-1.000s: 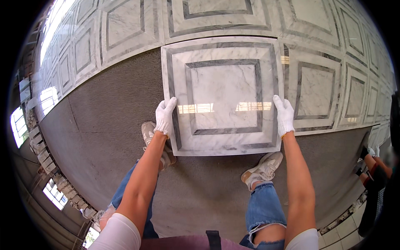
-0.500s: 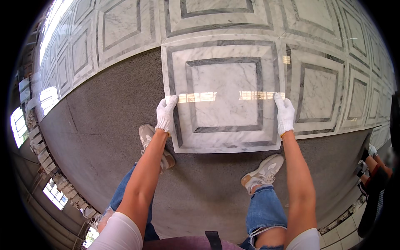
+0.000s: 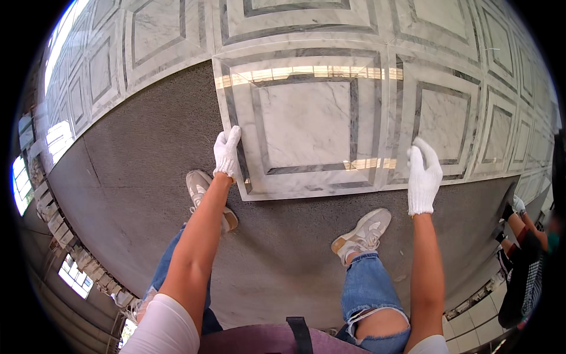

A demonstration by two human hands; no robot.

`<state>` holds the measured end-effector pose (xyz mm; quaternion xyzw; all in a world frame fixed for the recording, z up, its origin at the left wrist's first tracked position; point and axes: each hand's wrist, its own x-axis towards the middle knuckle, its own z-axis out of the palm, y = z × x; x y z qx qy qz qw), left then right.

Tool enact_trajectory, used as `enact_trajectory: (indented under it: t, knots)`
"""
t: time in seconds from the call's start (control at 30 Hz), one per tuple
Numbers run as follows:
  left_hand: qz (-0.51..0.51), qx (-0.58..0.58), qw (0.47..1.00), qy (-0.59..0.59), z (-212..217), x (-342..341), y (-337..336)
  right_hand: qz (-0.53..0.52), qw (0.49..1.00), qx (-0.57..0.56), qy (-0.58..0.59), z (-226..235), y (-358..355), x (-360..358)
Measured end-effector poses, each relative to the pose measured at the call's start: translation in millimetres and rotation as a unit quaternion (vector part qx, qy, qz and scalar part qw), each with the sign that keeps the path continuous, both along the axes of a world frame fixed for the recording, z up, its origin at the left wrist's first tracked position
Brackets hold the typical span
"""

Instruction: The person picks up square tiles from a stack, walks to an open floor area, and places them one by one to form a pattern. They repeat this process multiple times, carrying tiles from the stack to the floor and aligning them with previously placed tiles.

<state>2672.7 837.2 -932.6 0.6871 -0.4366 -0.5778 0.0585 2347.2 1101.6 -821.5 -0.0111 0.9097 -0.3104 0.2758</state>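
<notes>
**One Side Exposed, One Side Abutted**

From my remote post I look down through the head camera. Nearest, the torn blue jeans lead to the left shoe and the right shoe, set wide apart on the grey floor, probably for balance and to keep soles off polished stone.

Beyond them, the white-gloved left hand straddles the left edge of the marble panel, thumb over the top face, other fingers outside; I cannot tell whether they clamp it or merely rest. That edge borders rough floor, which I judge is why a hand fits there. The white-gloved right hand is raised over the near part of the right-hand panel, its fingers loosely bent, parted from the thumb, with nothing visible in them.

The marble panel appears to lie flat just ahead of the shoes, its right edge against the right-hand panel and its far edge against the rear panel; this squared placing brings the dark frames into a grid.

Farther off, a co-worker shows at the right rim, and pale blocks line the left. I can make out no container.
</notes>
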Motion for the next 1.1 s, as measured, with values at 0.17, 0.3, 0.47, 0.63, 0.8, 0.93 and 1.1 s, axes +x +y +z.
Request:
enact_trajectory:
  t: [0.17, 0.3, 0.47, 0.63, 0.8, 0.93, 1.1]
  knots:
    - [-0.193, -0.058, 0.957, -0.209, 13.8, -17.7, -2.4, -0.277, 0.911, 0.027, -0.305, -29.3, 79.8, 59.6]
    - [-0.435, -0.030, 0.831, -0.346, 43.4, -38.2, -28.6, -0.267, 0.838, 0.078, -0.469, -43.9, 90.7, 103.3]
    - [-0.499, -0.094, 0.782, -0.361, 59.1, -48.1, -31.5, -0.292, 0.799, 0.075, -0.520, -56.0, 68.8, 106.6]
    - [-0.238, -0.171, 0.906, -0.307, 37.3, -26.5, -26.2, -0.353, 0.782, 0.026, -0.513, -65.7, 81.4, 116.9]
    - [-0.247, -0.107, 0.911, -0.312, 40.0, -29.6, -20.4, -0.368, 0.799, -0.001, -0.476, -63.5, 77.6, 125.7]
    - [-0.216, -0.119, 0.904, -0.349, 41.8, -43.0, -9.3, -0.396, 0.805, -0.018, -0.441, -59.2, 77.2, 131.9]
    - [-0.210, -0.149, 0.910, -0.325, 45.7, -39.2, -11.0, -0.426, 0.794, -0.040, -0.431, -58.1, 72.8, 133.2]
